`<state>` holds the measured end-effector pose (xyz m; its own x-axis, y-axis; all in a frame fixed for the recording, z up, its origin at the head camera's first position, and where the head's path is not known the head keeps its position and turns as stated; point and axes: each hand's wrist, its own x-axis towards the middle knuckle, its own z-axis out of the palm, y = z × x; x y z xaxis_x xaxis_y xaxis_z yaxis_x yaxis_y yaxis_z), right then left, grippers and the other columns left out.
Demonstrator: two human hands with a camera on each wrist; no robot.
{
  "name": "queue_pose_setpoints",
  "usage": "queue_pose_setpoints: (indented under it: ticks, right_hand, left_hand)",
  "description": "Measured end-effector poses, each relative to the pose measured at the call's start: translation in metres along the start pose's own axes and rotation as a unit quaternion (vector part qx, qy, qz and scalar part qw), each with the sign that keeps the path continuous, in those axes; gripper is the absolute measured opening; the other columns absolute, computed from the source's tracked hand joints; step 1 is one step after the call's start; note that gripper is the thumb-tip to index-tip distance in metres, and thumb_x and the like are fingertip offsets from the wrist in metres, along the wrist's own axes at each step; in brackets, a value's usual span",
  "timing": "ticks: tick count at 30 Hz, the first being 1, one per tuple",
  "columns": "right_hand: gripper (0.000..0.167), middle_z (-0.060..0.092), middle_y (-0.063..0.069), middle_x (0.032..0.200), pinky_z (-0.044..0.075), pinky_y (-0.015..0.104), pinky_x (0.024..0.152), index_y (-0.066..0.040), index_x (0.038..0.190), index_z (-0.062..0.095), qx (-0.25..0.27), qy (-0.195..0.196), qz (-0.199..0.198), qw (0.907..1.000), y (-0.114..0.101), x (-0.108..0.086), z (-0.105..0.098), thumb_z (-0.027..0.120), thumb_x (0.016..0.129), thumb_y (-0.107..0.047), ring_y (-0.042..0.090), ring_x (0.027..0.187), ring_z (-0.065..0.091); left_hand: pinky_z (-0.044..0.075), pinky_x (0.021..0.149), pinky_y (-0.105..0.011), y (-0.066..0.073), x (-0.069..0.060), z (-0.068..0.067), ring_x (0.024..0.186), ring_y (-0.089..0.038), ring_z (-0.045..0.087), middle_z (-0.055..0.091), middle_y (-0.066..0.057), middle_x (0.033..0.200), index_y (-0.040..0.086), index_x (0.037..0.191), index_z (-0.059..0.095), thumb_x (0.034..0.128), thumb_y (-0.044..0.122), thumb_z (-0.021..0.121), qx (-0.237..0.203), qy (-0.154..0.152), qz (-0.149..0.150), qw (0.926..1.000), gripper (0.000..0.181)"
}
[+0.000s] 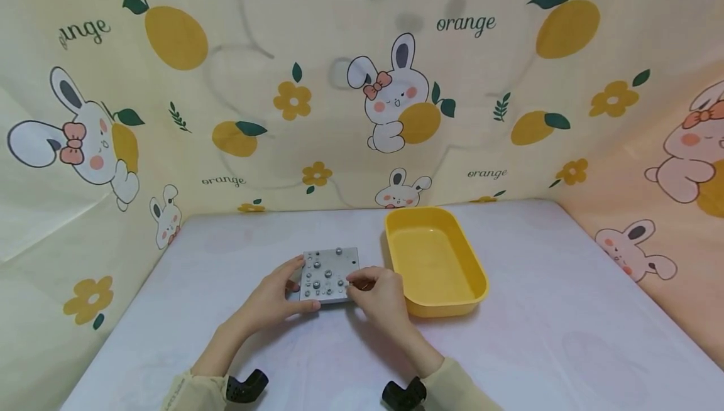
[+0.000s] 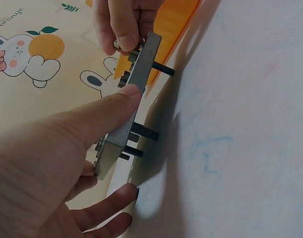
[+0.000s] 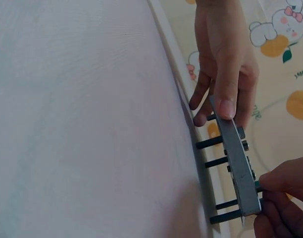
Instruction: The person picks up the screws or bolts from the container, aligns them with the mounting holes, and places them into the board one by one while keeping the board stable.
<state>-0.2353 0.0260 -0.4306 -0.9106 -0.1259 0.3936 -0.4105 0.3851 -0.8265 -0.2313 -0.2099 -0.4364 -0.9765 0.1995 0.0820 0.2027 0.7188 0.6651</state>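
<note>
A grey metal plate (image 1: 346, 263) set with several screws is held tilted over the table. Screw shanks (image 2: 147, 132) stick out of its underside in the left wrist view. My left hand (image 1: 273, 298) grips the plate's left side, the thumb along the near edge and fingers at the far left corner. At the plate's right side, my right hand (image 1: 384, 298) pinches a small screw (image 3: 258, 186) between thumb and fingers, against the top face. The fingertips hide most of that screw. A small dark hole (image 1: 354, 263) shows near the plate's right edge.
Just right of my right hand stands a yellow plastic tray (image 1: 476, 271). A white cloth (image 1: 543, 335) covers the table. Behind it and at the sides hangs a curtain (image 1: 328, 147) printed with rabbits and oranges.
</note>
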Motion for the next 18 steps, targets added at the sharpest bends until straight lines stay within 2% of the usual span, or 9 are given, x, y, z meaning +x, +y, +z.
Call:
queue_pose_setpoints:
  ticks: [6,13,18]
  right_hand:
    - [0.016,0.067,-0.003,0.076,0.053,0.026,0.061,-0.009,0.082,0.076,0.003,0.006,0.014,0.9999,0.0014,-0.0013,0.0019,0.079,0.072,0.003,0.010,0.066,0.060]
    - [0.018,0.067,-0.001,0.077,0.052,0.027,0.065,-0.008,0.083,0.074,0.015,-0.007,0.031,0.9994,0.0015,0.0010,0.0024,0.083,0.071,0.000,0.016,0.072,0.061]
    - [0.014,0.066,-0.004,0.076,0.052,0.027,0.065,-0.008,0.083,0.073,0.025,-0.016,0.041,0.9987,0.0022,-0.0011,0.0040,0.080,0.074,0.000,0.014,0.073,0.061]
  left_hand:
    - [0.049,0.088,-0.041,0.0024,-0.0010,-0.0008,0.105,-0.019,0.059,0.038,-0.010,0.152,0.010,0.153,0.034,0.0735,0.048,0.085,0.000,-0.005,0.002,1.0000,0.102]
    - [0.048,0.090,-0.043,0.0026,-0.0009,-0.0027,0.106,-0.021,0.059,0.038,-0.011,0.152,0.010,0.153,0.034,0.0734,0.049,0.084,-0.005,-0.004,0.001,1.0000,0.102]
    - [0.048,0.091,-0.043,0.0018,-0.0038,-0.0008,0.106,-0.020,0.058,0.037,-0.012,0.152,0.009,0.153,0.033,0.0741,0.046,0.085,-0.004,-0.008,-0.003,1.0000,0.102]
